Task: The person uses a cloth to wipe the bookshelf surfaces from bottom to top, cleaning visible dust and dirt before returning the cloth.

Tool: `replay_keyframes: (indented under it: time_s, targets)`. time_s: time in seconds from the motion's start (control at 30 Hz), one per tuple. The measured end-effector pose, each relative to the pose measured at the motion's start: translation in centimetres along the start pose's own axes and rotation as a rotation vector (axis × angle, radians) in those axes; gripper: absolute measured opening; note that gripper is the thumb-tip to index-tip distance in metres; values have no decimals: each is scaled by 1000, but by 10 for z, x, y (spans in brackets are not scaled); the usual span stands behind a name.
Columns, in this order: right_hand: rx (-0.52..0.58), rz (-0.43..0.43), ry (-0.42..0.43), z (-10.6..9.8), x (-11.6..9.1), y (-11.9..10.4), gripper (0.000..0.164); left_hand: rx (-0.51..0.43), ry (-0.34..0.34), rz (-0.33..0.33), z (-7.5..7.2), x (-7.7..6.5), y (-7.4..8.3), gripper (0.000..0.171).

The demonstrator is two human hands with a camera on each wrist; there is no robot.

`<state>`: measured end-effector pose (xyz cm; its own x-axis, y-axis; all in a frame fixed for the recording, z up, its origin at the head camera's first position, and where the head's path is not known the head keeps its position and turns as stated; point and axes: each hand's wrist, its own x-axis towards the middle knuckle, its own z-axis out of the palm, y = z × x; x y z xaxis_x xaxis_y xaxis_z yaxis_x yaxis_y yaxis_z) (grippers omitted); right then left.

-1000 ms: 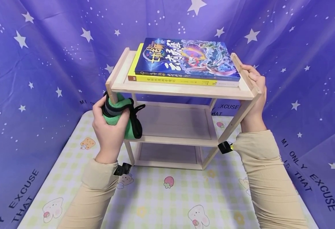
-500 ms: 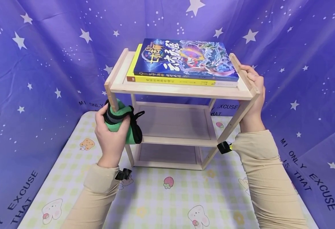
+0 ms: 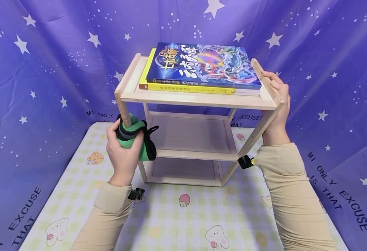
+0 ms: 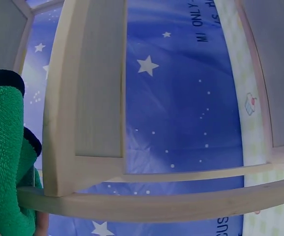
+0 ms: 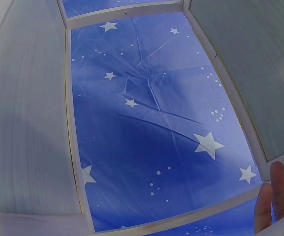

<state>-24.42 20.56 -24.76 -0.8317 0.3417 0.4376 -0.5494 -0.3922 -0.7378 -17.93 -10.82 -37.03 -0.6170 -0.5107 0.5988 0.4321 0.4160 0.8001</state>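
Note:
A three-tier wooden shelf [image 3: 189, 134] stands in the middle of the head view. My left hand [image 3: 122, 157] grips a green cloth [image 3: 143, 152] with black edging, folded round the shelf's front left post [image 3: 123, 108]. In the left wrist view the same cloth [image 4: 3, 147] wraps the end of the post [image 4: 156, 206] at lower left. My right hand [image 3: 278, 108] holds the right side of the top tier from outside, its palm partly hidden behind the frame. Fingertips [image 5: 278, 191] show by a shelf corner in the right wrist view.
On the top tier lies a blue illustrated book [image 3: 205, 64] over a yellow book [image 3: 174, 86]. A checked, cartoon-printed tablecloth [image 3: 164, 223] covers the table. Purple star-patterned curtains [image 3: 61, 69] hang behind and on both sides.
My left hand has slid down the front left post with the green cloth, from just under the top tier to lower down. The right hand stays in place on the shelf.

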Motion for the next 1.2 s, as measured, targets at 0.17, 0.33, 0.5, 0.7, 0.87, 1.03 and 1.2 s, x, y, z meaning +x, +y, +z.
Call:
replay_keyframes:
  time_s: [0.17, 0.33, 0.5, 0.7, 0.87, 1.03, 1.2]
  targets:
    - [-2, 1, -3, 0, 0, 0, 42, 8, -6, -6, 0, -2, -3, 54]
    - [0, 0, -6, 0, 0, 0, 42, 12, -14, -13, -1, -5, -5, 55]
    - [-2, 6, -9, 0, 0, 0, 42, 17, -14, -13, -1, -7, -8, 55]
    - [0, 2, -7, 0, 0, 0, 41, 24, -13, -17, -1, -10, -10, 55]
    - [-11, 2, -2, 0, 0, 0, 42, 21, -15, -14, -1, -11, -12, 54]
    - [6, 7, -5, 0, 0, 0, 43, 18, -19, -18, -2, -13, -14, 55]
    - [31, 16, -6, 0, 0, -1, 42, 14, -45, -34, -3, -16, -16, 57]
